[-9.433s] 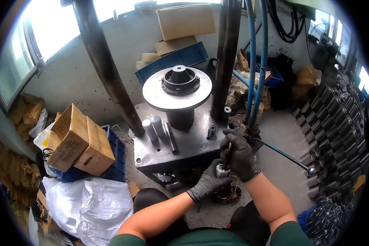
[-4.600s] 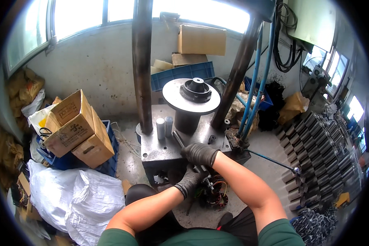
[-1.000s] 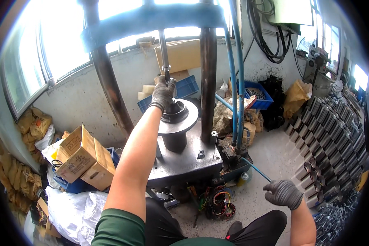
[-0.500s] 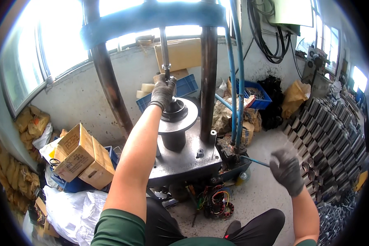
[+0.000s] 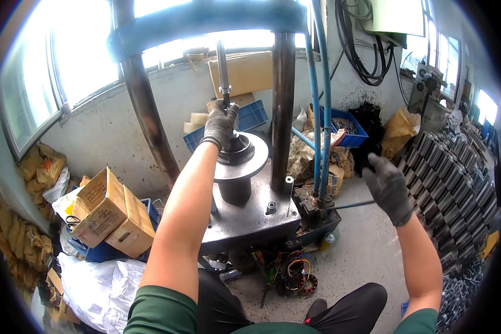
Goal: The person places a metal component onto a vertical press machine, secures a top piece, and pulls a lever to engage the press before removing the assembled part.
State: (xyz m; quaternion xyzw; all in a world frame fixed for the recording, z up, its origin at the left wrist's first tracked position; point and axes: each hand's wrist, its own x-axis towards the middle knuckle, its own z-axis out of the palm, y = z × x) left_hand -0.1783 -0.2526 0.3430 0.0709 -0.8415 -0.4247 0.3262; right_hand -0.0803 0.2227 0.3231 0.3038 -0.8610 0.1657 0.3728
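Observation:
My left hand [image 5: 220, 125], in a dark grey glove, is closed around the lower part of an upright metal rod [image 5: 222, 69] that comes down from the blue crossbeam. Directly beneath it, a dark ring-shaped part [image 5: 237, 151] sits on a round steel plate [image 5: 257, 161], carried by a thick cylinder [image 5: 235, 191]. What lies inside the fist is mostly hidden. My right hand [image 5: 391, 190], gloved too, is raised on the right with its fingers apart. The end of a thin lever bar [image 5: 353, 205] reaches its near side; contact is unclear.
A heavy steel press table [image 5: 250, 222] stands between two dark posts [image 5: 283, 111] under a blue crossbeam [image 5: 206, 25]. Blue hoses [image 5: 325, 100] run down beside it. Stacked metal tubes [image 5: 451, 189] fill the right side. Cardboard boxes [image 5: 103, 209] and a white sack [image 5: 94, 289] lie left.
My right hand has moved upward in the picture, and the lever bar's end has risen with it. My left hand has stayed on the rod.

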